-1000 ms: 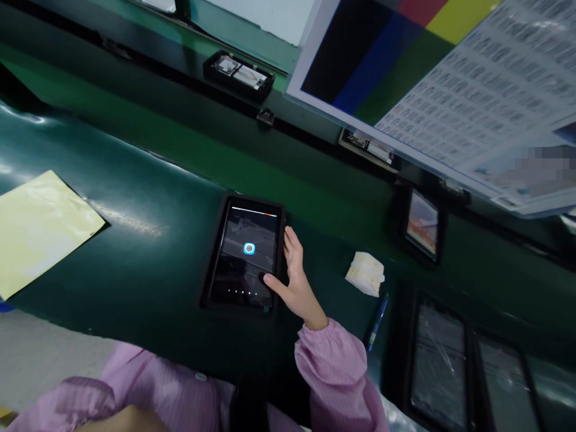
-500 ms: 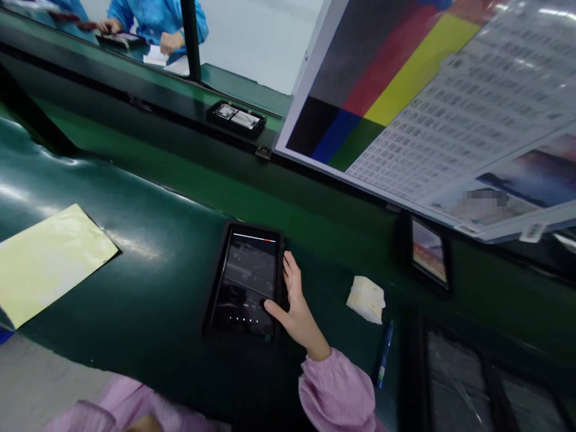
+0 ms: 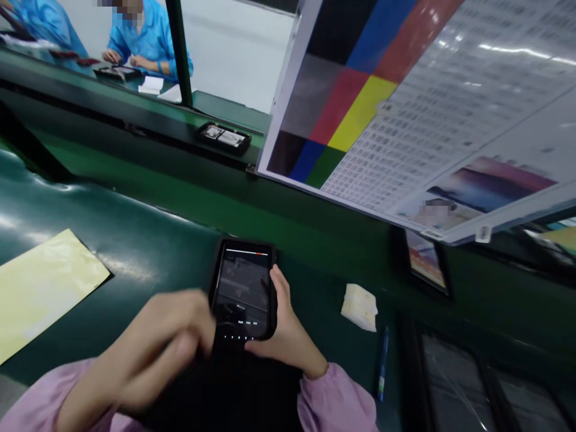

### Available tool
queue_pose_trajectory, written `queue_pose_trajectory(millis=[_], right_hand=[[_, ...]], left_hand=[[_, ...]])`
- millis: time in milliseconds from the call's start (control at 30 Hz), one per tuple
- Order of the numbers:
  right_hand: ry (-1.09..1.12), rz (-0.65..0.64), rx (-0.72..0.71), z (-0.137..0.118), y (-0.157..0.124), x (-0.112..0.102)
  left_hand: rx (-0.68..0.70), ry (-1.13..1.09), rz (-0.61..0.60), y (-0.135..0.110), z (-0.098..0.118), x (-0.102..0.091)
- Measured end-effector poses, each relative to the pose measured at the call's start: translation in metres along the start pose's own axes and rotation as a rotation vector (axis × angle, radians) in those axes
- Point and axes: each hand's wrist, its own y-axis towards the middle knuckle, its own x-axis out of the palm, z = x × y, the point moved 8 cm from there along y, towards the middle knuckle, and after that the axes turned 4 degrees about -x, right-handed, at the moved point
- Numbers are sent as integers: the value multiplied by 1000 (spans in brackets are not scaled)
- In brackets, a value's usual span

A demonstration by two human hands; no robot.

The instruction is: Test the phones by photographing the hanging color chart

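A black tablet (image 3: 243,294) in a thick dark case lies on the green bench, its dark screen lit with small white labels and dots near the bottom. My right hand (image 3: 285,330) grips its right side, the thumb over the lower edge and the fingers along the right edge. My left hand (image 3: 164,342) is smeared by motion at the tablet's lower left corner. Its fingers look curled, but whether it touches the case cannot be made out.
Right of the tablet are a folded white cloth (image 3: 360,307) and a blue pen (image 3: 383,364). Further right stand a lit tablet (image 3: 426,260) and dark framed panels (image 3: 454,378). Yellow paper (image 3: 49,294) lies left. A colour-chart board (image 3: 360,156) overhangs the bench. Co-workers in blue (image 3: 150,36) sit beyond.
My left hand has come up from the lower left to the tablet. My right thumb has shifted from the screen to the tablet's lower edge. The camera view has shifted slightly.
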Motion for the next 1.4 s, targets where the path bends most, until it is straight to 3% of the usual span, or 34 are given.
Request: queue_pose_trajectory(millis=[133,233,400,700,867,1067,1233,1400], right_hand=[[-209,-68,53,-1,-5,4],[-285,-108,71,-2,-8,7],[-341,-169,144,3,-8,12],[-370,-186,171,4,-6,14],[-364,-195,167,5,-7,17],[-332,-169,122,6,-9,22],[-74,15,53,2,-10,9],[127,290,158,15,-9,-8]], left_hand=[[-69,260,179,75,-43,3],[-75,310,220,99,-71,16],[-64,390,236,98,-92,31],[-50,429,302,103,-102,43],[-77,275,307,107,-107,35],[-284,-115,318,92,-125,23],[-453,-502,250,81,-134,27],[-449,-719,235,78,-126,28]])
